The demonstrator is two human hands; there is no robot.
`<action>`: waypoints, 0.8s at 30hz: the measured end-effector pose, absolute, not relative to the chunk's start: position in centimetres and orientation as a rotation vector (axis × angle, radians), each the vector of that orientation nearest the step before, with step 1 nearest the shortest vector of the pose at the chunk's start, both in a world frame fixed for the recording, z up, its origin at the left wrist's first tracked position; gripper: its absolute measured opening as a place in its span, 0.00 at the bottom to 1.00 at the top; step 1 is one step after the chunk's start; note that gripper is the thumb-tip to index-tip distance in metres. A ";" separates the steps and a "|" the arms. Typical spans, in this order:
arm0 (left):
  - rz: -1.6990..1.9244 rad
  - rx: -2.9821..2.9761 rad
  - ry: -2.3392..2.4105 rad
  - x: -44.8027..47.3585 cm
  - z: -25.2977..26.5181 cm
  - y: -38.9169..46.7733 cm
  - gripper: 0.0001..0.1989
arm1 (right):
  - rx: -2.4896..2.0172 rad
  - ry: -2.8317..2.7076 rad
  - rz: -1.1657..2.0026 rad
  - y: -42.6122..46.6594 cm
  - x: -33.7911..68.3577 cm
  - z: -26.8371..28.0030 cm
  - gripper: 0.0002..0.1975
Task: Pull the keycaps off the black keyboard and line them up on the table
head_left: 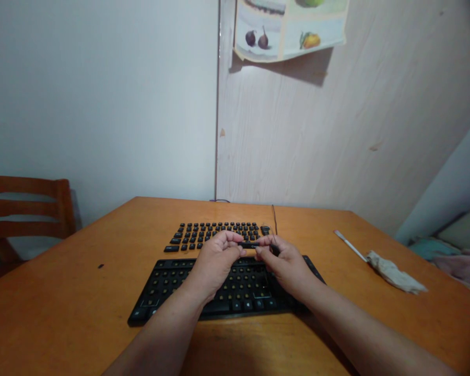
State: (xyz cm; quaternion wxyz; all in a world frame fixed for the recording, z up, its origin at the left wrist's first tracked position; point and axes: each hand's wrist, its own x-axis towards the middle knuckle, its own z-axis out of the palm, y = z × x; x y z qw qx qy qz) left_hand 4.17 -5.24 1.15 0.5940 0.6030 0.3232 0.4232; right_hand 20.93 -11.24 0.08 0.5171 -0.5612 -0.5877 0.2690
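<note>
Between the fingertips of both hands is a long black keycap (249, 245) with a small pale mark, held just above the back edge of a black keyboard (235, 282). My left hand (216, 263) pinches its left end, thumb and fingers closed. My right hand (288, 265) is closed on its right end. A dark piece (274, 249) also shows in the right hand, with thin wire-like lines above it; I cannot make out its kind. Most of the keyboard's keys are off, showing small yellowish stems; the bottom row still has caps.
Rows of loose black keycaps (203, 230) lie behind the keyboard. A small dark bit (101, 266) is on the left of the wooden table (62, 313). At right are a white-handled brush (350, 245) and a crumpled cloth (395, 272). A cable (274, 216) runs backward. A chair (27, 209) stands left.
</note>
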 end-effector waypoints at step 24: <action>0.903 1.212 0.723 4.2 0.9 -4.8 0.12 | -1.330 -1.298 0.820 -11.2 21.1 -0.1 0.14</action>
